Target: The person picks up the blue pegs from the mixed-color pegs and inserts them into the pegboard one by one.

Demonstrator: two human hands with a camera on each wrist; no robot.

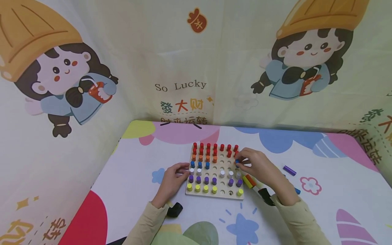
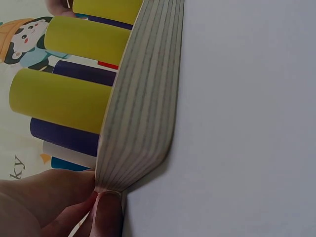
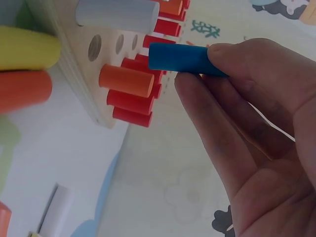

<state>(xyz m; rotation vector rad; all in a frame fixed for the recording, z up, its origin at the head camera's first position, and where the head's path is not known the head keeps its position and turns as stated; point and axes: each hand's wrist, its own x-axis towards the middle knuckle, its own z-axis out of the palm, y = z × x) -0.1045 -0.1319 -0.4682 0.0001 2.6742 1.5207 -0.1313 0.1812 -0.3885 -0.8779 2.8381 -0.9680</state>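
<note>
A wooden pegboard [image 1: 211, 196] with rows of coloured pegs lies in the middle of the table. At its left edge is my left hand [image 1: 172, 182]; the left wrist view shows thumb and fingers pinching the board's edge [image 2: 140, 103] near a corner. My right hand [image 1: 257, 166] holds a blue peg [image 3: 177, 58] between thumb and fingers, over the board's right side. That peg lies apart from the holes in the right wrist view. Close to it stand an orange peg [image 3: 127, 80] and a grey-white peg [image 3: 118, 15], with bare holes between them.
Right of the board lie loose pegs: a yellow peg [image 1: 246, 182], an orange peg [image 1: 251, 180], a purple peg [image 1: 289, 170] and a partly hidden blue peg [image 1: 297, 191]. A patterned cloth [image 1: 226, 68] hangs behind the table.
</note>
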